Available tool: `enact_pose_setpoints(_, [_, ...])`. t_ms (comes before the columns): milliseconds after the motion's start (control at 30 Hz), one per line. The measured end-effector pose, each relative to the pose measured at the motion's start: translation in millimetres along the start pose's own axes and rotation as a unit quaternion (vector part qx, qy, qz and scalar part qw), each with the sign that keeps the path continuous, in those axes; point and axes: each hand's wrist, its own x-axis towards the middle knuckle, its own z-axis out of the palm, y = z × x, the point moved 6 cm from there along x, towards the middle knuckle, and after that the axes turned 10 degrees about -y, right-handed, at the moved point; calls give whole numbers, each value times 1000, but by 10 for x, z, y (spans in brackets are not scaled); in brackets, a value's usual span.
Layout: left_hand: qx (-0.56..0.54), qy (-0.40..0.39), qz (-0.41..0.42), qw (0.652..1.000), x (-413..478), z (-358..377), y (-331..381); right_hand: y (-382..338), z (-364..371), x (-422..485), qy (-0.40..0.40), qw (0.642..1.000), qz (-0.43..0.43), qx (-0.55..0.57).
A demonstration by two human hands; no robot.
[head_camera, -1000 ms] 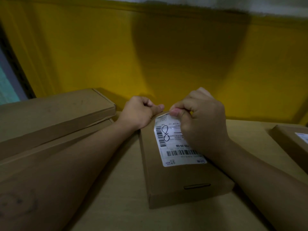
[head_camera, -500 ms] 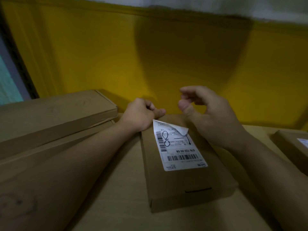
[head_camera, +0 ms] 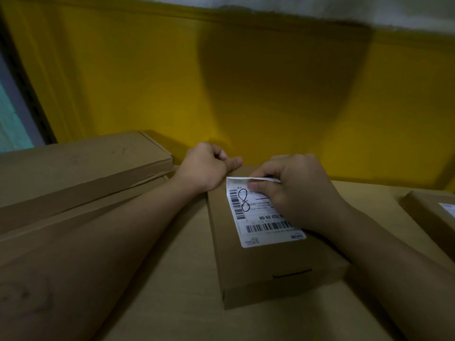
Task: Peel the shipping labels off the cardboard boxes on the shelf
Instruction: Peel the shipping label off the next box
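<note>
A flat cardboard box (head_camera: 275, 271) lies in the middle of the shelf, its white shipping label (head_camera: 256, 227) with barcodes facing up. The label's far edge is lifted off the box. My right hand (head_camera: 298, 195) pinches that raised edge between thumb and fingers and covers the label's right part. My left hand (head_camera: 206, 166) grips the box's far left corner, with the thumb lying along the far edge.
Two long flat cardboard boxes (head_camera: 81, 168) are stacked at the left. Another box (head_camera: 428, 212) with a white label (head_camera: 446, 207) sits at the right edge. A yellow wall (head_camera: 246, 94) stands close behind. The boxes rest on a pale shelf surface (head_camera: 172, 303).
My right hand let go of the label half a second ago and hovered above it. It has now come back down and pinches the lifted far edge again. The left hand stayed put.
</note>
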Motion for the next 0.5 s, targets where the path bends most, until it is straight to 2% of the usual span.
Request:
enact_pose_setpoints(333, [-17, 21, -4, 1000, 44, -35, -52, -104, -11, -41, 129, 986, -81, -75])
enact_pose_setpoints(500, [-33, 18, -13, 999, 60, -19, -73, -107, -39, -70, 158, 980, -92, -75])
